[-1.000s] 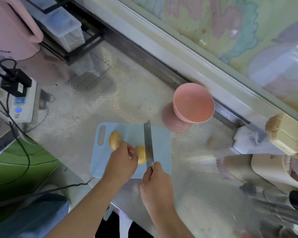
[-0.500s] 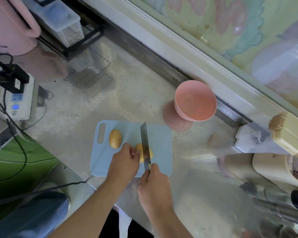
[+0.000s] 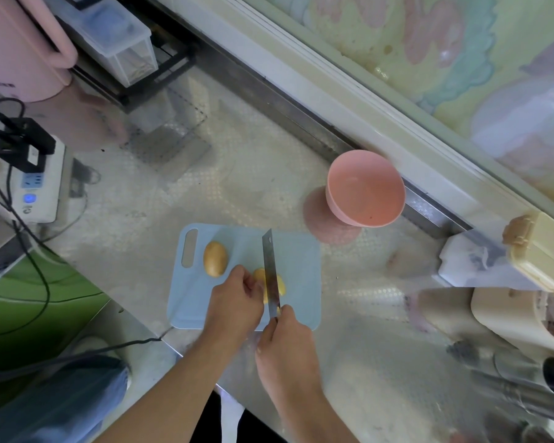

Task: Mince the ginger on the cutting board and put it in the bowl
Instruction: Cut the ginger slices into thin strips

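Two hands worked at the near edge of the cutting board (image 3: 301, 282): the right hand (image 3: 287, 343) had its fingers curled round the handle of the knife (image 3: 271, 270), and the left hand (image 3: 237, 302) pinched the near ginger piece (image 3: 280, 284) with bent fingers. Compared with half a second before, the blade lay across that same piece in almost the same line, and both hands had scarcely shifted. Whether the edge was already through the ginger could not be told. A second, whole ginger piece (image 3: 215, 259) sat untouched just beside the board's handle slot, as it had earlier. Beyond the board's far right corner stood the pink bowl (image 3: 365, 190), holding only a dark speck or two, unmoved. Farther left lay a white power strip (image 3: 40, 183) with a blue light; its lettering was too small to read.
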`<action>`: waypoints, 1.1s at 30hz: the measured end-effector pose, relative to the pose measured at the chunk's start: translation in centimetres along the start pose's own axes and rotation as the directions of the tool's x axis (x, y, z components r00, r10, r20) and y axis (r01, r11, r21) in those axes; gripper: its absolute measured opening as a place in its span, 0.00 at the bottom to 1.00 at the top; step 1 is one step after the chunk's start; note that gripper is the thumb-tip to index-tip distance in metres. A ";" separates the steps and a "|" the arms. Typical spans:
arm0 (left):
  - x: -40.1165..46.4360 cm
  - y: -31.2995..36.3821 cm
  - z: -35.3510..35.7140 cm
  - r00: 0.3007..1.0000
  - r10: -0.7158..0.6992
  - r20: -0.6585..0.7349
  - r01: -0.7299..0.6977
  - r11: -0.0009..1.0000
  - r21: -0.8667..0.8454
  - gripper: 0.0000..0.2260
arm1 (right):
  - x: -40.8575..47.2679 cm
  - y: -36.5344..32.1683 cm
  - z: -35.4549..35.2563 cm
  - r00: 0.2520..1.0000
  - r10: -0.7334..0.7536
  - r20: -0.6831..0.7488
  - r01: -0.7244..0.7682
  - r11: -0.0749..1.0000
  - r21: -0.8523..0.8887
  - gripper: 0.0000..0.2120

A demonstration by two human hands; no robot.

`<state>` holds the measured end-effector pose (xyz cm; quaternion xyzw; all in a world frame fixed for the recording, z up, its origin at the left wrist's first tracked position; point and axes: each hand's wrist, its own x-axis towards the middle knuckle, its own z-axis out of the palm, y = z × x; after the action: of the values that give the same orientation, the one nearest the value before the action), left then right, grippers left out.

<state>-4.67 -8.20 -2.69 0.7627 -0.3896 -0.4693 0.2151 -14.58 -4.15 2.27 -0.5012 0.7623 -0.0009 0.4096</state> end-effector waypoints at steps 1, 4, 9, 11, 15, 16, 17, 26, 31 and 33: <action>0.0 0.0 0.1 1.000 0.000 -0.006 0.000 1.000 -0.006 0.11 | 0.0 -0.1 0.0 1.000 0.004 0.007 -0.004 1.000 -0.002 0.04; -0.1 0.1 0.3 1.000 0.008 -0.023 -0.009 1.000 -0.017 0.11 | 0.0 -0.1 -0.2 1.000 0.009 0.020 -0.009 1.000 -0.007 0.03; -0.1 0.1 0.4 0.999 0.020 -0.028 -0.020 1.000 -0.011 0.10 | -0.3 0.5 -0.2 1.000 0.002 -0.002 -0.002 1.000 -0.001 0.05; -0.1 0.0 0.3 0.999 0.023 -0.025 -0.023 1.000 -0.006 0.10 | -0.5 0.6 -0.2 1.000 -0.003 -0.014 0.004 1.000 0.015 0.06; -0.2 -0.1 0.3 0.998 0.048 -0.031 -0.048 0.999 0.003 0.09 | -0.6 0.6 -0.2 0.999 -0.002 -0.042 0.004 0.999 0.047 0.06; -0.2 -0.1 0.3 0.998 0.056 -0.032 -0.056 0.998 0.003 0.09 | -0.5 0.6 -0.2 0.999 -0.002 -0.044 0.004 0.999 0.043 0.06; -0.2 -0.1 0.3 0.998 0.062 -0.030 -0.062 0.998 0.003 0.09 | -0.5 0.6 -0.2 0.999 -0.002 -0.042 0.004 0.999 0.039 0.06; -0.2 -0.2 0.5 0.996 0.077 -0.035 -0.077 0.997 0.014 0.10 | -0.1 0.6 -0.1 1.000 -0.006 -0.014 0.006 1.000 0.004 0.05; -0.2 -0.2 0.6 0.996 0.070 -0.046 -0.070 0.998 0.001 0.09 | -0.2 0.8 0.1 1.000 0.016 0.011 -0.016 1.000 0.008 0.06; -0.3 -0.2 0.6 0.997 0.067 -0.045 -0.068 0.998 -0.005 0.09 | -0.2 1.0 0.2 1.000 0.025 0.016 -0.025 1.000 0.010 0.06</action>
<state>-5.21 -7.83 -2.99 0.7587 -0.4086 -0.4460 0.2421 -15.17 -3.44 1.90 -0.4893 0.7653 0.0043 0.4182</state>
